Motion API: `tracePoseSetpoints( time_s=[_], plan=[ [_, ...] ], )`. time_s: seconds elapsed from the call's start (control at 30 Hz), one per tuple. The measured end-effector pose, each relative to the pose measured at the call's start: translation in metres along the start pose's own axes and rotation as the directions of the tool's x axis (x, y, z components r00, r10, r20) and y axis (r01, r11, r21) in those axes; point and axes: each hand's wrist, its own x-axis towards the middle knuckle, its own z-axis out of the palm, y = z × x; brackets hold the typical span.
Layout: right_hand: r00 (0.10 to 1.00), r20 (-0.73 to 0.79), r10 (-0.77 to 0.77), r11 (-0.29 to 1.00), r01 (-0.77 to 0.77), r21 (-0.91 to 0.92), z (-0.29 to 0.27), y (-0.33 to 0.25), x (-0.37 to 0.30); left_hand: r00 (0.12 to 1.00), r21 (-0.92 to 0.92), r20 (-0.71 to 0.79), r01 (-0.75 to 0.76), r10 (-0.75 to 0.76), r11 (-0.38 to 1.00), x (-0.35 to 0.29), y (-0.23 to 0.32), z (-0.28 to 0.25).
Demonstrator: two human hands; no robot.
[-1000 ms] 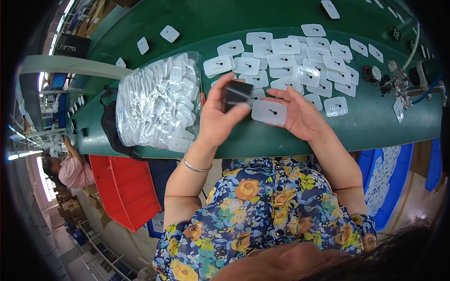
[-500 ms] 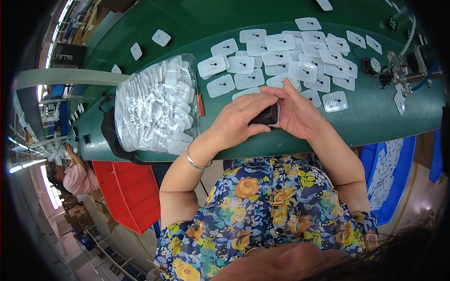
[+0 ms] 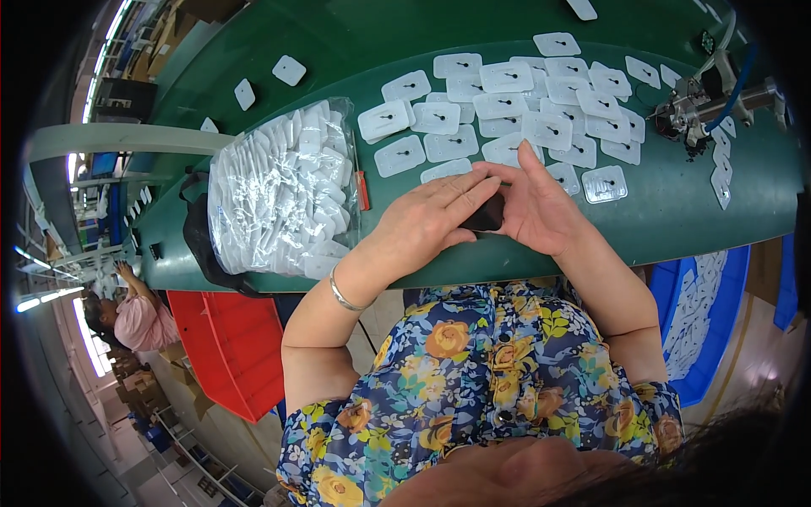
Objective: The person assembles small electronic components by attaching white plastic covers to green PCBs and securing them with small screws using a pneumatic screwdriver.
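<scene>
Between my two hands, near the table's front edge, is a small black rectangular piece (image 3: 487,216) with smooth faces. My left hand (image 3: 427,211) lies over its left side and top, fingers bent across it. From the right, my right hand (image 3: 545,207) cups it, thumb raised and fingers meeting those of the left. Most of the piece is hidden by the fingers. Just beyond the hands, flat white rounded-rectangle plastic pieces (image 3: 499,106), many with a small black mark in the middle, lie overlapping. One white piece (image 3: 605,184) lies apart, right of my right hand.
A clear bag (image 3: 279,194) packed with white pieces stands left on the green table (image 3: 405,245), beside a red-handled tool (image 3: 363,190). A metal fixture (image 3: 718,106) stands at right. Below are a red bin (image 3: 228,346) and a blue bin (image 3: 718,338). Another person (image 3: 145,321) sits far left.
My left hand has shifted slightly, and its fingers cover more of the black piece, whose pale edge no longer shows. At right, the metal fixture has swung left, over the small round part.
</scene>
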Motion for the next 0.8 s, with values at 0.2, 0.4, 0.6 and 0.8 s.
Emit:
tracePoseSetpoints(
  time_s=[0.2,0.4,0.6,0.8],
  plan=[
    [1.000,-0.006,0.026,1.000,-0.026,-0.009,0.008,-0.004,0.004,0.991,0.216,0.064,0.100,-0.116,0.971,0.005,0.014,-0.013],
    [0.995,0.024,-0.095,0.831,0.092,-0.548,-0.001,-0.019,-0.006,0.895,-0.564,0.172,0.433,-0.413,0.703,0.000,-0.005,-0.019],
    [0.866,0.183,-0.466,0.573,0.453,-0.683,-0.002,-0.004,0.000,0.867,-0.954,0.099,0.222,-0.489,0.201,0.014,-0.022,0.006],
    [0.900,0.090,-0.426,0.679,0.385,-0.625,0.006,-0.008,0.001,0.885,-0.981,0.122,0.177,-0.449,0.082,0.025,-0.010,0.019]
  ],
)
